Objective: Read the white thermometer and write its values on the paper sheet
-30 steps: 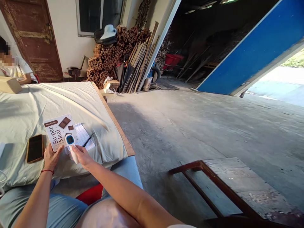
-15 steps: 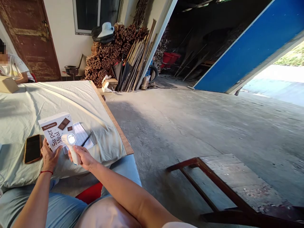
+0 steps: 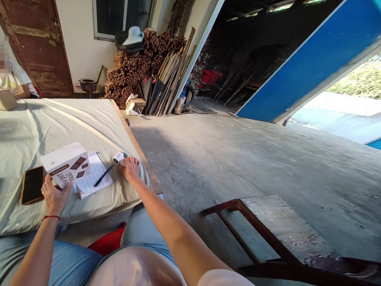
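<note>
My left hand (image 3: 55,196) grips the lower edge of a white box (image 3: 66,163) with brown print, its fingers and thumb at the near side. The box is tilted, so its pale top faces me more. At the right part of the table, my right hand (image 3: 131,169) is closed around a white infrared thermometer (image 3: 118,158), low at the cloth; its handle is mostly hidden by the hand. Between the hands lies an open notebook (image 3: 95,176) with handwriting, and a black pen (image 3: 103,176) rests on it. A phone (image 3: 32,186) lies left of my left hand.
A pale cloth (image 3: 74,115) covers the table, with a bare wooden edge (image 3: 133,141) on the right. Across the table sits a person (image 3: 19,79) by a cardboard box (image 3: 7,100). A wooden chair (image 3: 238,206) stands on the floor to the right. Firewood (image 3: 131,67) is stacked behind.
My right hand has moved right with the thermometer, away from the box and down to the cloth. The box has tipped toward me and shifted slightly left, uncovering more of the notebook.
</note>
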Motion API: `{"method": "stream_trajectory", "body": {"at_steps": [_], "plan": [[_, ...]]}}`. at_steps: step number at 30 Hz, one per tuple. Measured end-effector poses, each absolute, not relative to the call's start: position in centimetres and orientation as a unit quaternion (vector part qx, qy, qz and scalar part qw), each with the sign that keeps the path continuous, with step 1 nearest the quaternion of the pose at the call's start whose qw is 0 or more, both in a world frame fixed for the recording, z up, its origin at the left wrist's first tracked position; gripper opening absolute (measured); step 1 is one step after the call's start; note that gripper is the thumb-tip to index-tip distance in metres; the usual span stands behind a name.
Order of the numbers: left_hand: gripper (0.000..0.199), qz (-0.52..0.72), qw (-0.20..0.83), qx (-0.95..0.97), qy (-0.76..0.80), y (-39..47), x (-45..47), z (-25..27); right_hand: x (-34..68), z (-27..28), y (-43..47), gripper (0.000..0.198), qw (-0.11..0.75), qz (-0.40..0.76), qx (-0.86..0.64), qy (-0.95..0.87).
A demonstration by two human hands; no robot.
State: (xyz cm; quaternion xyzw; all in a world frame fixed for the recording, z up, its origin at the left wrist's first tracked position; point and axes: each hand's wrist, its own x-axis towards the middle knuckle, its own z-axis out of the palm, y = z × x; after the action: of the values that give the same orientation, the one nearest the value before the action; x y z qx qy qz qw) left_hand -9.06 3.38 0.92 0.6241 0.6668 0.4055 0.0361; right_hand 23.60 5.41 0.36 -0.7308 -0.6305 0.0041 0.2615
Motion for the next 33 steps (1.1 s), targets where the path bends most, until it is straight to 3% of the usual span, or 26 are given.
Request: {"method": "stream_trajectory", "body": {"at_steps": [5,9,12,15,19,21,33], "plan": [[0.062,0.466,-0.118,0.617,0.623,-0.8,-6.1,0.2,20.7,0.1,5.4,0.03,0.219,-0.009,-0.591,-0.777],[0.039,0.376,-0.072,0.78,0.496,-3.2,-1.5,-0.6,20.2,0.5,6.1,0.027,0.164,0.004,-0.571,-0.804],[0.04,0.313,-0.037,0.835,0.452,-3.0,1.3,-1.3,21.4,1.0,6.1,0.026,0.151,0.009,-0.555,-0.818],[0.045,0.279,-0.03,0.836,0.472,-2.0,3.0,-1.7,22.3,1.2,5.9,0.021,0.228,0.042,-0.582,-0.779],[0.051,0.241,-0.036,0.835,0.494,-1.5,3.8,-2.0,20.9,0.9,5.7,0.017,0.432,0.233,-0.589,-0.642],[0.052,0.22,-0.036,0.842,0.491,-1.6,3.9,-1.9,19.4,0.6,5.6,0.014,0.482,0.301,-0.559,-0.604],[0.051,0.204,-0.045,0.844,0.494,-2.1,4.1,-1.1,17.5,-1.4,4.5,0.007,0.484,0.323,-0.584,-0.566]]}}
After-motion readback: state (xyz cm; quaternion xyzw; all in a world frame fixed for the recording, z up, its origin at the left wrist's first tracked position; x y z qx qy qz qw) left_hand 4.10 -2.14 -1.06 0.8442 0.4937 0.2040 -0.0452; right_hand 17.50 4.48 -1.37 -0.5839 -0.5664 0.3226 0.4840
